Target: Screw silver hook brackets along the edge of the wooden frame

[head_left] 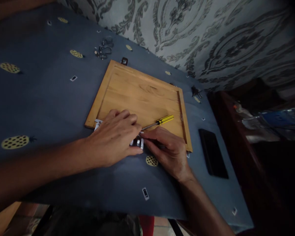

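A framed wooden panel point(142, 95) lies flat on the blue tablecloth. At its near edge, a shiny metal fitting point(138, 143) shows between my two hands, partly hidden. My left hand point(115, 137) lies over the panel's near edge with fingers bent and thumb below, gripping the fitting. Part of a light metal piece point(97, 123) peeks out behind its wrist side. My right hand point(168, 147) pinches thumb and index finger together at the fitting; what they hold is too small to make out. A screwdriver with a yellow and black handle point(166, 120) lies on the panel, its shaft pointing toward my fingers.
A black phone point(213, 153) lies on the cloth at the right. Small metal parts point(103, 49) are beyond the panel's far left corner, and a dark object point(196, 91) lies near the patterned wall point(182, 26). Dark furniture with plastic bags point(267, 121) stands at the right.
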Demonstrator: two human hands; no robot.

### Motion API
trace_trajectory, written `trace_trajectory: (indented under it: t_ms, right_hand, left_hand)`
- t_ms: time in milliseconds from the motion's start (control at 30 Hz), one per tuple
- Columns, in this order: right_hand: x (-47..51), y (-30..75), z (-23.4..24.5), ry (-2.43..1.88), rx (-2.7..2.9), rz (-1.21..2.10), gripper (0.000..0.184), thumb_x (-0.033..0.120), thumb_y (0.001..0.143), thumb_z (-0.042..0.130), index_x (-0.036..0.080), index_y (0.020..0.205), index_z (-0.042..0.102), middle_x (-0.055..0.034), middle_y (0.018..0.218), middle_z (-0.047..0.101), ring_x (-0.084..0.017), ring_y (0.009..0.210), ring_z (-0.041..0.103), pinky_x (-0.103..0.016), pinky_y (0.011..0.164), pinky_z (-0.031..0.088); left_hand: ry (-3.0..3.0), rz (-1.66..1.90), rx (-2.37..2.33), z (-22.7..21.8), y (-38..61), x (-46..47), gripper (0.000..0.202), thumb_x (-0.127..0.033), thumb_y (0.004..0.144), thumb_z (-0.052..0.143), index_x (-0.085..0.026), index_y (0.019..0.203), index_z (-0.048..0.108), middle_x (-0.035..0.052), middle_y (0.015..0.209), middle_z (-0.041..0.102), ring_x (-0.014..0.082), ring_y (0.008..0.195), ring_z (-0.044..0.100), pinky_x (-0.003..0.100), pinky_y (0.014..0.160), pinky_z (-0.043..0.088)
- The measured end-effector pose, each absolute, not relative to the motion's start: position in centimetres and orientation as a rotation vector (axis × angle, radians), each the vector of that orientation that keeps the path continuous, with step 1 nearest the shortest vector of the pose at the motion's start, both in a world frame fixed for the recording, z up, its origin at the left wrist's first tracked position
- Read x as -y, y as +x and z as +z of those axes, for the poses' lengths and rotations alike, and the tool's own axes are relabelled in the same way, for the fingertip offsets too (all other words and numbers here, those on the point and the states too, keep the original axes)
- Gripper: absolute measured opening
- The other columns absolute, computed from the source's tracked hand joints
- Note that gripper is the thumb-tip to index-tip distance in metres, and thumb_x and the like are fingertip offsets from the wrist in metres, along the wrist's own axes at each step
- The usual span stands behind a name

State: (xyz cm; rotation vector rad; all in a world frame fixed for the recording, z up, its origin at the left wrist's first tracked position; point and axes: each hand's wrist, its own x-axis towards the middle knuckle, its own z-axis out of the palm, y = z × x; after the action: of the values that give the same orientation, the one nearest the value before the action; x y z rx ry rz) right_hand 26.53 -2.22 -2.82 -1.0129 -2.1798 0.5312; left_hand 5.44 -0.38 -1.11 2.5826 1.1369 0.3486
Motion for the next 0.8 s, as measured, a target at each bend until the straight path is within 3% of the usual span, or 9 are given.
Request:
trace_trajectory:
  t_ms: [800]
  right_hand:
    - [2.10, 26.52, -3.07, -0.966, 2.173, 0.594, 0.019, 0.005, 0.092, 0.066, 0.021, 0.095, 0.077, -0.0056, 0.090, 0.077, -0.017, 0.084, 0.073, -0.031, 0.074, 0.059]
  left_hand:
    - [2.600, 0.331, -1.141, -0.98, 5.43, 0.39, 0.030, -0.046, 0.090, 0.077, -0.016, 0.091, 0.070, 0.0062, 0.097, 0.066, 0.0268, 0.102, 0.060, 0.041, 0.088, 0.042]
